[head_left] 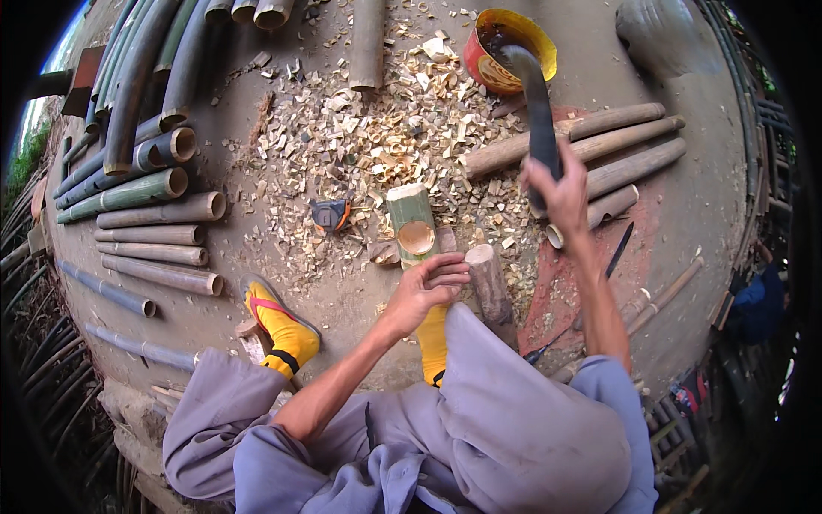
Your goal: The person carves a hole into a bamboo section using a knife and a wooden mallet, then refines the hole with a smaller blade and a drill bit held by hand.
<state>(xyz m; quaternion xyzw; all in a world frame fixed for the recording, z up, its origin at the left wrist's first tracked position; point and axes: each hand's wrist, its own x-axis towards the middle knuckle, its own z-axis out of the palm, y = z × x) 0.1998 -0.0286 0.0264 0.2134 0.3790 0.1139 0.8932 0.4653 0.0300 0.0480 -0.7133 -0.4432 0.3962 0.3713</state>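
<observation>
My right hand (pixel 561 188) is wrapped around the thick dark handle of a curved tool (pixel 539 107). The tool's grey far end is over the mouth of a red and yellow pot (pixel 552 64) with dark liquid in it; motion blur hides the exact shape of that end. Fingers loosely bent, my left hand (pixel 432 283) is empty at the near end of a short green bamboo piece (pixel 409 206). A pale oval cut shows in the bamboo's upper side. Whether the hand touches the bamboo is unclear. Right of it stands a wooden stump (pixel 488 283).
Wood chips (pixel 368 146) cover the ground ahead. A tape measure (pixel 330 214) lies left of the green piece. Bamboo poles (pixel 163 210) are lined up at the left, and more logs (pixel 634 163) lie right. A dark blade (pixel 620 248) rests beyond my right forearm.
</observation>
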